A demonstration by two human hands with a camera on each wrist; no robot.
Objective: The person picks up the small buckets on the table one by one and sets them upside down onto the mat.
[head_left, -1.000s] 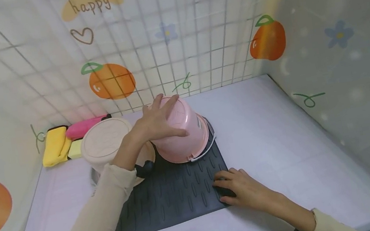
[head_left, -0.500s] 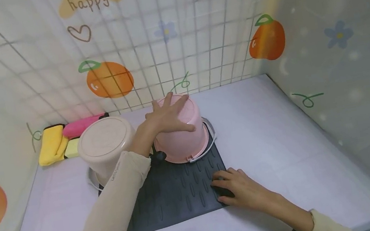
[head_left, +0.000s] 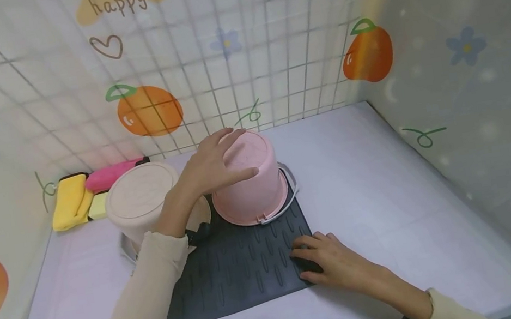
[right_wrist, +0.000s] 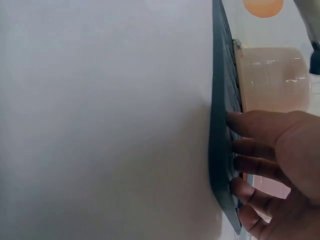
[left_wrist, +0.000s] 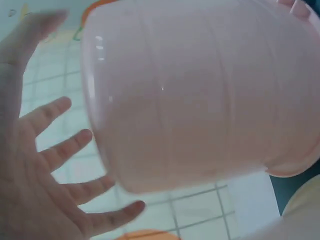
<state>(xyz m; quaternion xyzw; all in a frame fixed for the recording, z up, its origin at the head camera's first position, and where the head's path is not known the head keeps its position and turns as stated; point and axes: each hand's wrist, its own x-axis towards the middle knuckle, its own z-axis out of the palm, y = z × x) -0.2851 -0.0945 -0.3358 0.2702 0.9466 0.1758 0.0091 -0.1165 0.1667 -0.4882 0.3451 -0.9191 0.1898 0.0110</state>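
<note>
A pink bucket (head_left: pixel 259 186) stands upside down on a dark ridged mat (head_left: pixel 237 272), its white handle lying along the rim at the right. My left hand (head_left: pixel 209 166) hovers at the left of the bucket's raised base, fingers spread. In the left wrist view the fingers lie close beside the bucket's base; whether any fingertip touches it I cannot tell. Left of it a beige bucket (head_left: pixel 139 193), also upside down, is partly covered by my left forearm. My right hand (head_left: pixel 335 260) rests its fingertips on the mat's near right corner, fingers slightly bent.
Behind the beige bucket, at the back left, lie a folded yellow cloth (head_left: pixel 71 202), a pink roll (head_left: pixel 111 175) and a pale yellow block (head_left: pixel 98 206). Printed curtains (head_left: pixel 457 113) over a wire grid border the white table (head_left: pixel 363 182).
The pink bucket, slightly tilted to the left one second ago, now stands straight on its rim. My left hand moved right with it, then drew back left. The right hand stayed on the mat.
</note>
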